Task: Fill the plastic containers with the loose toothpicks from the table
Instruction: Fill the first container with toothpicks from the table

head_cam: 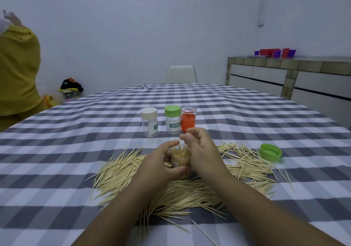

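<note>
The left hand [158,162] gripped the open container [180,157], packed with toothpicks. The right hand [199,149] hovered above it, fingers loosely curled, seemingly empty.

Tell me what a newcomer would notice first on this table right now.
The sprawl of loose toothpicks across the near checked tablecloth, and amid it both hands: the left hand grips an open container packed with toothpicks, the right hand poised above. Behind stand three capped containers.

Pale matt wooden toothpicks [133,177] lie on checked woven cloth [57,151]; clear glossy plastic containers [149,122] behind.
</note>
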The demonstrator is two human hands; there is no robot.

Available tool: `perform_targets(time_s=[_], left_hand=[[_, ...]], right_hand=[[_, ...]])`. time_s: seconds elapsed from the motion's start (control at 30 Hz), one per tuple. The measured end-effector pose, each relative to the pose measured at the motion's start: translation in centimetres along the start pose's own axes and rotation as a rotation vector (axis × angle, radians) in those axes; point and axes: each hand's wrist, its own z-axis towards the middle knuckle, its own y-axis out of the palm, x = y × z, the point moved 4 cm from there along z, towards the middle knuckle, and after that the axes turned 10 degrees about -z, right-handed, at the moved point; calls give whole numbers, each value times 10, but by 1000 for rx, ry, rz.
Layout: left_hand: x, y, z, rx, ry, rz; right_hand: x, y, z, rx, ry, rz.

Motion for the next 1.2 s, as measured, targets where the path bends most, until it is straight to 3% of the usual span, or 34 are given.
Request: perform_targets(time_s=[0.2, 0.43, 0.67, 0.77, 0.87, 0.97, 1.1, 1.2], left_hand=[[0, 0, 0, -1, 4, 15], [-3, -1, 2, 22, 41, 55], [-5, 1, 3, -4, -15, -18], [-5, 1, 3, -1, -24, -13], [-5, 0, 2, -4, -34, -15], [-5, 0, 1, -7, -32, 1], [-5, 0, 1, -7, -36, -6], [-4, 0, 2, -5, -32, 6]], right_hand=[[-3, -2, -2, -22, -56, -61], [1, 13, 0, -258, -79, -388], [-8, -23, 6, -242, -5, -202], [3, -43, 17, -275, 66, -389], [17, -54, 15, -454, 146, -700], [22, -57, 14, -574, 105, -972], [26, -45, 14, -560, 64, -1042], [27, -25, 14, -474, -61, -1245]])
